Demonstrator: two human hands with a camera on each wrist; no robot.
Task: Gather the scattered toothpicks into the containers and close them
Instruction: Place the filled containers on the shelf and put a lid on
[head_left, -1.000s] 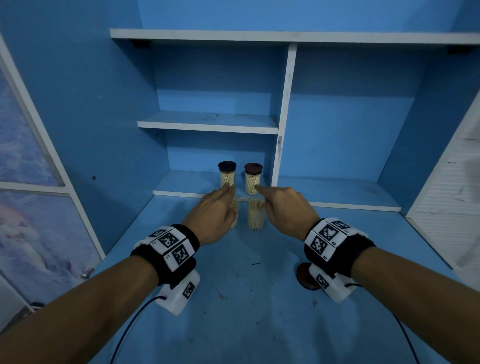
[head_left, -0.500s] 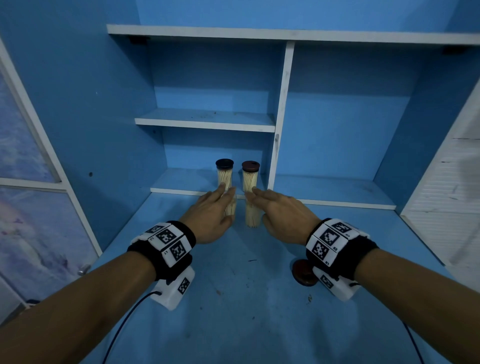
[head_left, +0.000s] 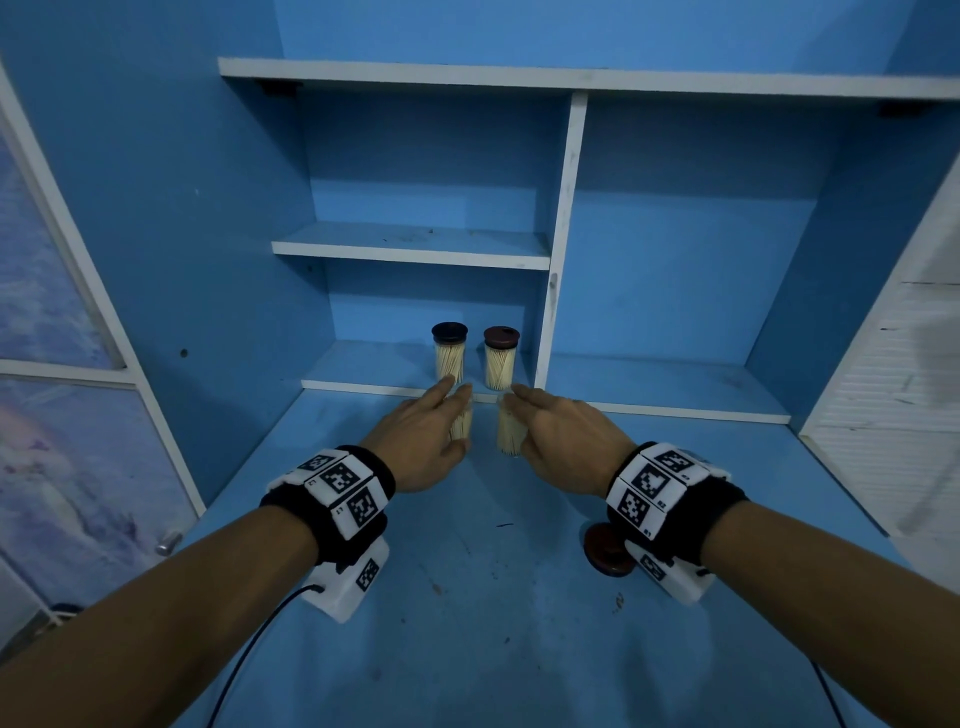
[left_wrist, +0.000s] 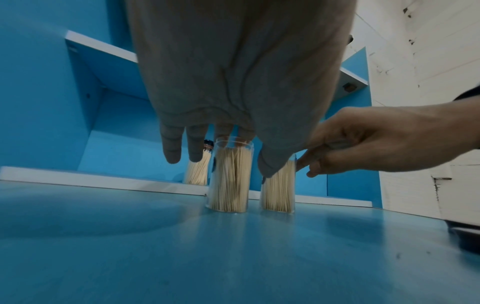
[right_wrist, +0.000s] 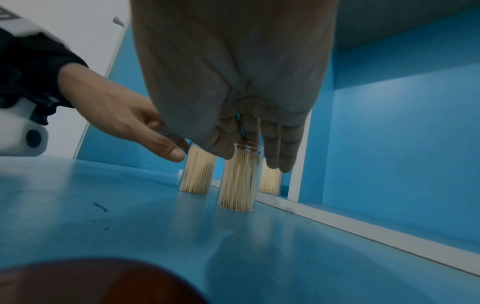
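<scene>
Two clear, lidless containers packed with toothpicks stand side by side on the blue desk: the left one (head_left: 461, 425) (left_wrist: 230, 179) and the right one (head_left: 507, 432) (right_wrist: 240, 179). My left hand (head_left: 423, 436) (left_wrist: 233, 82) holds the left one at its rim, thumb on one side and fingers behind. My right hand (head_left: 556, 436) (right_wrist: 233, 72) pinches the right one's rim the same way. A brown lid (head_left: 602, 548) (right_wrist: 91, 283) lies on the desk under my right wrist. Both containers look blurred in the wrist views.
Two lidded toothpick containers, one dark-capped (head_left: 449, 358) and one brown-capped (head_left: 500, 364), stand on the low shelf (head_left: 363, 382) just behind my hands. A white divider (head_left: 561, 260) rises to their right. A white panel (head_left: 893, 415) bounds the desk (head_left: 467, 623) on the right.
Both hands have lowered onto the two lidless containers, one each. The right forefinger, stretched forward a second ago, now lies at the right container's rim.
</scene>
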